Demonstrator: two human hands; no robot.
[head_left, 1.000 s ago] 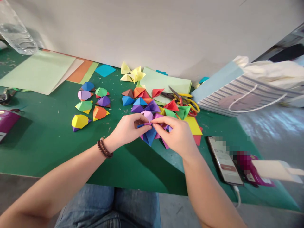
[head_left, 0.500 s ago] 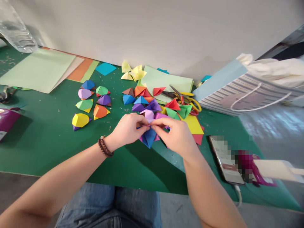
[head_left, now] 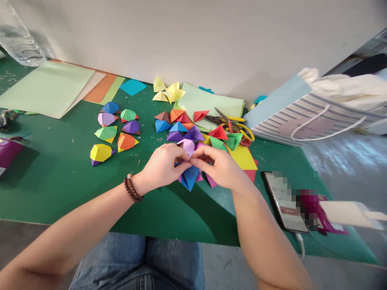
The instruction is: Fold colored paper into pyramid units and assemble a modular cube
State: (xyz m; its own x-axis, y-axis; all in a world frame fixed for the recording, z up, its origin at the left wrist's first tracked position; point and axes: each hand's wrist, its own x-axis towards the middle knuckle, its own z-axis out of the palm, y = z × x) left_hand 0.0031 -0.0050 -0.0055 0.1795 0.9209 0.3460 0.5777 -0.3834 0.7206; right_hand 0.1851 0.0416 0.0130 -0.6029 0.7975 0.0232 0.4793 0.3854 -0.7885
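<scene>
Both hands meet over the green table (head_left: 54, 181), pinching a folded paper piece (head_left: 190, 177) that is blue with purple and pink flaps. My left hand (head_left: 161, 165), with a brown bead bracelet at its wrist, is closed on the piece's left side. My right hand (head_left: 222, 167) is closed on the right side, thumb and forefinger pressed together at its top edge. A heap of small folded paper pyramids (head_left: 187, 129) in many colours lies just beyond my fingers.
Several rounder finished paper shapes (head_left: 116, 131) sit to the left. Flat paper sheets (head_left: 48, 86) lie at the back left, scissors (head_left: 229, 121) on a pale green sheet, a striped paper bag (head_left: 305, 117) at right, a phone (head_left: 286, 201) near the front right.
My hands have stayed together on the paper piece, shifting only slightly. My right fingers have moved a little along its top edge. The view has tilted a bit.
</scene>
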